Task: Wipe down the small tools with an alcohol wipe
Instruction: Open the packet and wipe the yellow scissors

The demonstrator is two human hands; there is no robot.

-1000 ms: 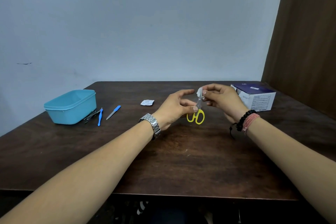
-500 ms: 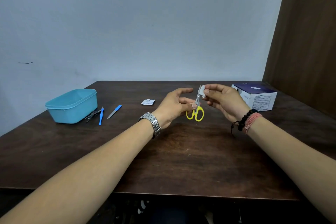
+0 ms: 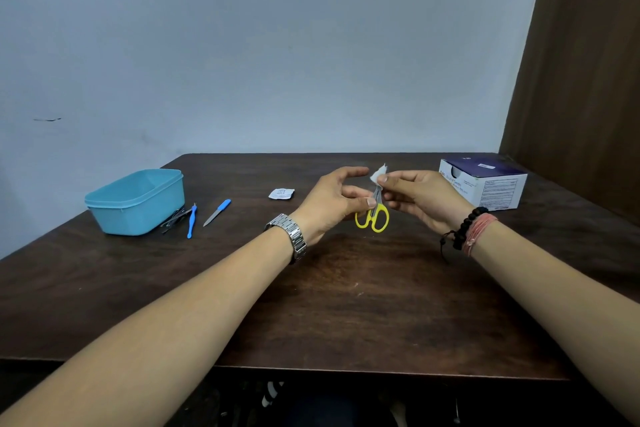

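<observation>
The dark wooden table (image 3: 346,305) fills the lower half of the frame. At centre left sits a blue tub (image 3: 136,199), and at right of centre a white and navy box (image 3: 485,185). Above the table's middle the left hand (image 3: 332,199) pinches the yellow-handled scissors (image 3: 373,213) between thumb and a finger, its other fingers spread apart. The right hand (image 3: 420,198) pinches a white wipe (image 3: 378,174) onto the blades. Beside the tub lie a blue-handled file (image 3: 217,212), a blue pick (image 3: 191,220) and dark metal tools (image 3: 173,218)
</observation>
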